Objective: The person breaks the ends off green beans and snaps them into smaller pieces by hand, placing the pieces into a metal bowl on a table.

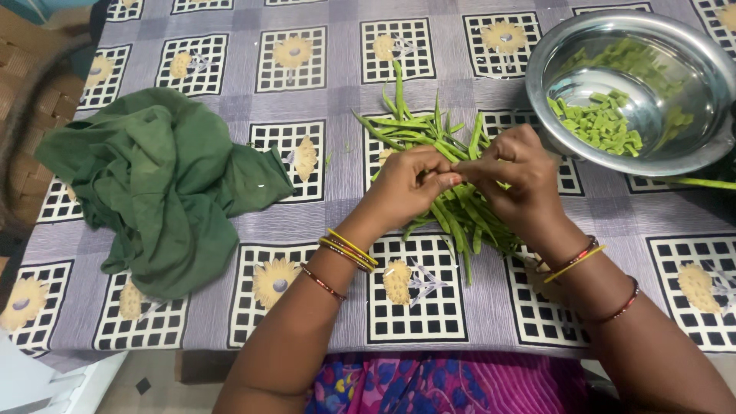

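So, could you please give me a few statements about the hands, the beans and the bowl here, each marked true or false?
1. Both hands, left hand and right hand, meet over the pile of green beans. True.
2. The steel bowl is empty. False: it holds cut bean pieces.
3. A crumpled green cloth lies on the table, on the left hand's side. True.
4. The tablecloth is plain white. False: it is greyish purple with checked squares and flowers.
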